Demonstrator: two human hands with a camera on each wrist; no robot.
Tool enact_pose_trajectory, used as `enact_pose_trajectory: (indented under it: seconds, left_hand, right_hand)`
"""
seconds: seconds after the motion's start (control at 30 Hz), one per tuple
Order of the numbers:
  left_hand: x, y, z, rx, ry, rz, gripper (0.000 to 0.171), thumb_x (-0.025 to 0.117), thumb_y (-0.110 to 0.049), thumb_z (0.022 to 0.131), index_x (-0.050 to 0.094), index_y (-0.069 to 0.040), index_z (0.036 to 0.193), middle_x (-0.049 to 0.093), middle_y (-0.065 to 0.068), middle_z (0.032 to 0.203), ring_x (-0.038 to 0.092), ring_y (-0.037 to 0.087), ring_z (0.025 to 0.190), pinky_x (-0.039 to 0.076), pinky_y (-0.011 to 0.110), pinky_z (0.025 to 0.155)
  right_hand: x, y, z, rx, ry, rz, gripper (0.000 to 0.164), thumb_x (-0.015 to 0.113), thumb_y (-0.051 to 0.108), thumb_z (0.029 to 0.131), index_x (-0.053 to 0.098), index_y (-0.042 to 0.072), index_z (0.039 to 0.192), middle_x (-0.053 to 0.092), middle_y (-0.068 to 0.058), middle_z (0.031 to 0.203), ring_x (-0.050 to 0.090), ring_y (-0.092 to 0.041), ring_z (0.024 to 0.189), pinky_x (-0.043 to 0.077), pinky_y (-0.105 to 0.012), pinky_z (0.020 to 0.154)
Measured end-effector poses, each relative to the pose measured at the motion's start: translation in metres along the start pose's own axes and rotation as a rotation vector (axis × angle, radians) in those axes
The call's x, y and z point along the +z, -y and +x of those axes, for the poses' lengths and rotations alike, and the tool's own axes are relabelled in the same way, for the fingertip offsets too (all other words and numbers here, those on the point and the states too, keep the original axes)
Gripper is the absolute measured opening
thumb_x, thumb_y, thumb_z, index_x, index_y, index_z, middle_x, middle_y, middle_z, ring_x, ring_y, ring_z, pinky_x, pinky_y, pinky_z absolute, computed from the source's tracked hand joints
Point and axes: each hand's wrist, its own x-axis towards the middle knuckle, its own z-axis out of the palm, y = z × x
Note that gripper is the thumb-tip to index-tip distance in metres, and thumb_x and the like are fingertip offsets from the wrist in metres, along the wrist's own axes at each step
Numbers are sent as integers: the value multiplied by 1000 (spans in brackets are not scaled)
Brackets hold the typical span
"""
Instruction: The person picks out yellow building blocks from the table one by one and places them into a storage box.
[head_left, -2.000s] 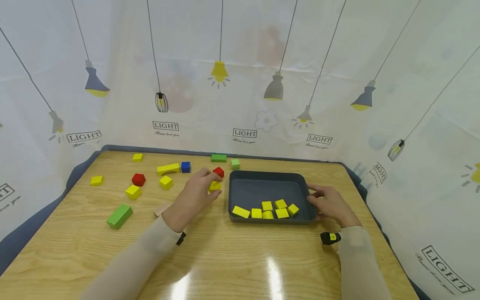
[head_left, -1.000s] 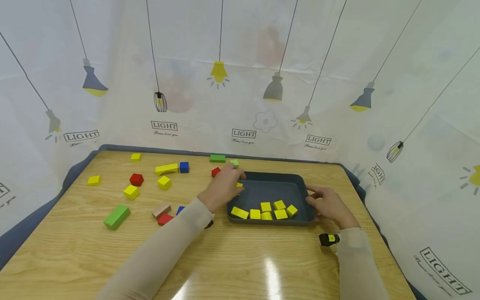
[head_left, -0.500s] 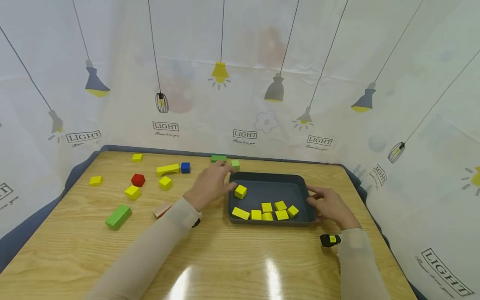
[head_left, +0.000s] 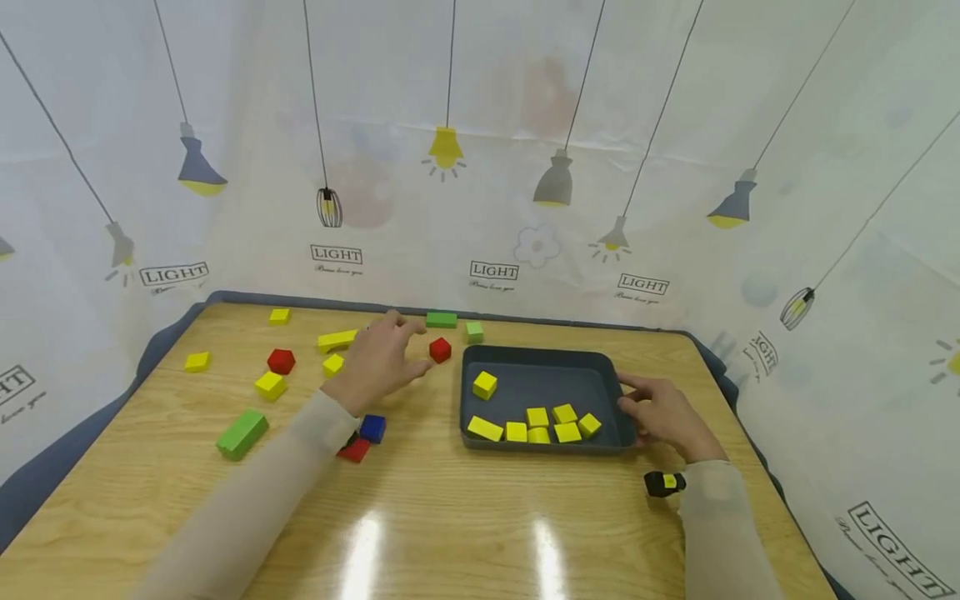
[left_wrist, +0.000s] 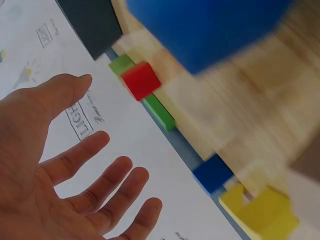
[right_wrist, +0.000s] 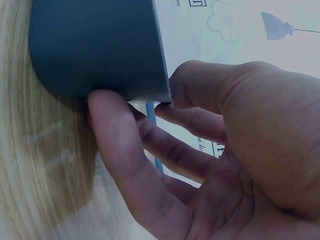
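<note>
My left hand (head_left: 378,358) is over the middle-left of the table, fingers spread and holding nothing. Just right of its fingertips lies a red block (head_left: 440,350). A yellow arch block (head_left: 337,340) and a yellow cube (head_left: 333,364) are partly behind it. In the left wrist view, the palm and loose fingers show, with a blue block (left_wrist: 212,173) farther back. My right hand (head_left: 667,412) grips the right side of a dark grey tray (head_left: 558,383), thumb at the rim and fingers against the wall (right_wrist: 100,55). Inside are several yellow blocks along the near side and one yellow cube (head_left: 484,385) at the left.
Under the left forearm lie a blue cube (head_left: 372,428) and a red block (head_left: 355,450). A green block (head_left: 242,434), a red block (head_left: 281,361) and several yellow pieces are scattered on the left. Two green blocks, one long (head_left: 441,319) and one light (head_left: 474,332), lie behind near the back edge.
My left hand carried a yellow cube over the tray's left side, let it go inside, then drew back to the left. The right hand keeps hold of the tray.
</note>
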Motion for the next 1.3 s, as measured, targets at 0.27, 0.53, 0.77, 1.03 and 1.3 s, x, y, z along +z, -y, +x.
enact_pose_trajectory:
  seconds: [0.27, 0.53, 0.77, 1.03, 1.3]
  left_hand:
    - [-16, 35, -12, -61, 15, 27, 59, 90, -35, 104, 72, -5, 152, 68, 25, 148, 70, 45, 128, 61, 70, 108]
    - [-28, 62, -18, -148, 41, 47, 63, 86, -37, 106, 69, -3, 157, 63, 30, 154, 69, 52, 130, 59, 77, 109]
    - [-30, 74, -21, -220, 68, 58, 66, 83, -37, 108, 65, 0, 159, 60, 35, 158, 61, 59, 139, 53, 80, 116]
    - [-32, 75, -25, -284, 105, 60, 69, 78, -36, 111, 57, 3, 164, 52, 42, 163, 55, 66, 142, 52, 84, 113]
    - [-30, 78, -27, -314, 162, 32, 66, 72, -28, 114, 51, 5, 167, 52, 40, 160, 56, 56, 133, 58, 75, 110]
  right_hand:
    - [-1, 1, -1, 1, 2, 0, 64, 62, 16, 119, 43, 10, 180, 67, -36, 150, 71, -26, 82, 73, -42, 72]
    - [1, 0, -1, 11, 7, 5, 65, 63, 17, 119, 43, 11, 180, 67, -36, 151, 72, -25, 79, 72, -41, 71]
    - [0, 0, 0, 13, 5, -1, 65, 62, 18, 119, 42, 11, 181, 66, -36, 152, 75, -25, 82, 72, -41, 72]
    - [1, -2, 1, 20, 6, 4, 65, 62, 18, 119, 42, 10, 181, 66, -35, 152, 76, -25, 83, 73, -41, 72]
    - [1, -2, 1, 22, 3, -7, 65, 62, 18, 120, 42, 10, 181, 67, -35, 153, 76, -24, 83, 73, -41, 73]
